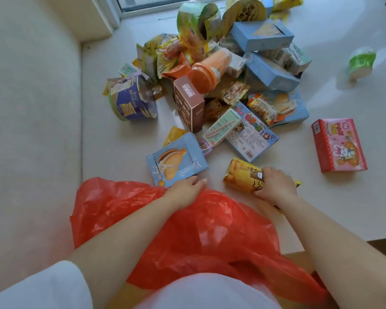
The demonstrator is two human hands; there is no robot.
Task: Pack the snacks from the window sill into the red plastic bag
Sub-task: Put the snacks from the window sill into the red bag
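Red plastic bag (pixel 187 230): crumpled, lying on the near edge of the window sill (pixel 120 139) and draped toward the person; taken here as landmark. Left hand (pixel 185 190): resting across the bag's far edge, fingers (pixel 198 180) curled round the near edge of a blue pastry box (pixel 176 160) that lies flat just beyond the bag. Right hand (pixel 274 186): to the right of the bag's far edge, fingers wrapped over a yellow snack packet (pixel 243 175) lying on the sill. Snack pile (pixel 221 70): heaped well beyond the bag, comprising blue boxes, a purple noodle bowl (pixel 129 101), a brown carton (pixel 189 103), an orange lidded jar (pixel 207 72) and assorted wrappers. Pink-red box (pixel 339 144): lying apart, beyond and right of the bag. Green cup (pixel 361 63): farther off, beyond and right of the bag, standing alone.
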